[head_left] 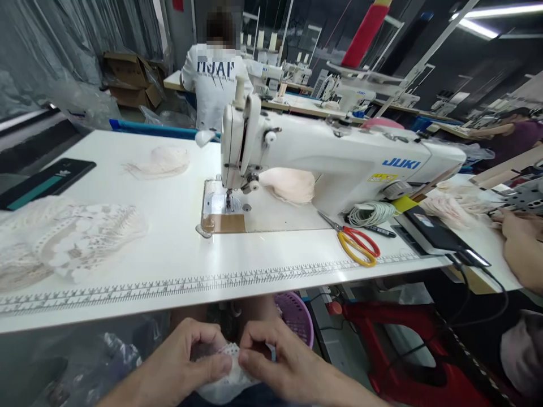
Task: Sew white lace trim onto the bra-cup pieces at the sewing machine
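Below the table's front edge, my left hand [186,359] and my right hand [282,356] pinch a small piece of white lace fabric [224,390] between thumbs and fingers. The fabric hangs between them over my lap; part of it is hidden by the fingers. In front of both hands stands a white sewing machine [331,144] on a white table [169,237]. A folded pale fabric piece [292,185] lies under the machine's arm. White lace pieces [85,237] are heaped on the left of the table, with a smaller pale piece [163,161] behind them.
Scissors [358,247] with red and yellow handles lie by coiled cord [371,213] and a black power bank [430,229]. A printed ruler [212,284] runs along the front edge. A purple basket [297,316] stands below. Another person's hand [521,243] works at right; a person in white [218,85] sits ahead.
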`<action>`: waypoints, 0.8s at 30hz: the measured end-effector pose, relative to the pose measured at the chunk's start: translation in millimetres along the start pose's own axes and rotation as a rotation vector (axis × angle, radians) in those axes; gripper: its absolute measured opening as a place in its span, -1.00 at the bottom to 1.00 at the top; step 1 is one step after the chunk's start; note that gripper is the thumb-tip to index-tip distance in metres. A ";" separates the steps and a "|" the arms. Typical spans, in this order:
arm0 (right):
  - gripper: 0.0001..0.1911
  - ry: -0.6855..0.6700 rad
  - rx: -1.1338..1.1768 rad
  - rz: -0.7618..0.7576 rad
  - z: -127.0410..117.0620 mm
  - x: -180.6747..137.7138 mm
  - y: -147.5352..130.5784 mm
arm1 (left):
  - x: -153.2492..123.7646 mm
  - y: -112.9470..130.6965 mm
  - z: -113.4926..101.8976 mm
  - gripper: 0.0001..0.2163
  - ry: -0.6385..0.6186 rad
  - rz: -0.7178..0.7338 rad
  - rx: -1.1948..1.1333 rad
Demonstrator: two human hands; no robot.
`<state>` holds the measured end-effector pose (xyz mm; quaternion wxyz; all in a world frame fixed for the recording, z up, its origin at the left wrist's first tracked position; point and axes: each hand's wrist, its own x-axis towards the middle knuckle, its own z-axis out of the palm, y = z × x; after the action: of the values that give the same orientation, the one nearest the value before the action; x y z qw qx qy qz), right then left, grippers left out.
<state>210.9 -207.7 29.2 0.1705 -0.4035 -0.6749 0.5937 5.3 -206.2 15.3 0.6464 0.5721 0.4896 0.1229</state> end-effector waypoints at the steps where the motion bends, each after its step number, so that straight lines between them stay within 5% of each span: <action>1: -0.84 0.015 -0.017 -0.027 -4.3 3.5 -9.7 | -0.3 11.5 -10.5 -0.64 0.029 0.010 0.046; 6: -0.82 0.173 -0.303 -0.237 -40.7 49.0 -42.9 | 28.0 81.3 -71.9 -0.76 0.077 0.039 0.233; 11: -0.80 0.379 -0.710 -0.297 -92.3 108.2 -23.1 | 98.7 109.9 -116.6 -0.57 0.155 -0.025 0.362; 16: -0.81 0.389 -0.835 -0.408 -120.6 121.4 -2.4 | 138.3 101.6 -127.6 -0.64 0.174 -0.111 0.471; 24: -0.75 0.217 -1.043 -0.807 -123.7 136.2 -2.7 | 145.7 111.8 -124.6 -0.79 0.230 -0.088 0.499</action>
<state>213.8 -23.7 27.1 0.2287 -0.2064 -0.9507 0.0354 25.3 10.9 56.5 0.4303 0.6741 0.5993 0.0347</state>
